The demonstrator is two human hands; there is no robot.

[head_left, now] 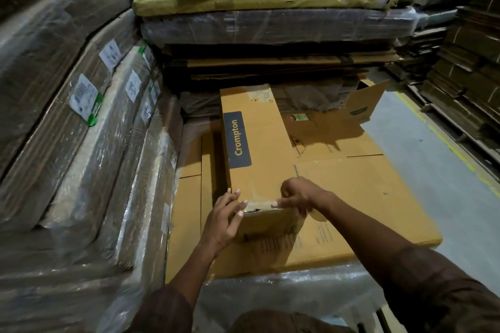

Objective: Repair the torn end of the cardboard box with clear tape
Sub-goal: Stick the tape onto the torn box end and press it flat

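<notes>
A long brown cardboard box (259,143) with a dark "Crompton" label lies lengthwise on a flattened carton (365,197). Its near end has a torn top edge (257,208) with a dark gap. My left hand (224,219) grips the near left corner of the box, fingers over the top edge. My right hand (297,197) rests on the near right corner, its forefinger pressing along the torn edge. A shiny strip that looks like clear tape (259,201) runs on the top by the tear. No tape roll is in view.
Plastic-wrapped bundles of flat cartons (81,130) rise on the left. A tall stack of cardboard sheets (270,35) stands behind the box. An open flap (365,103) sticks up at the back right. Grey floor with a yellow line (446,143) lies to the right.
</notes>
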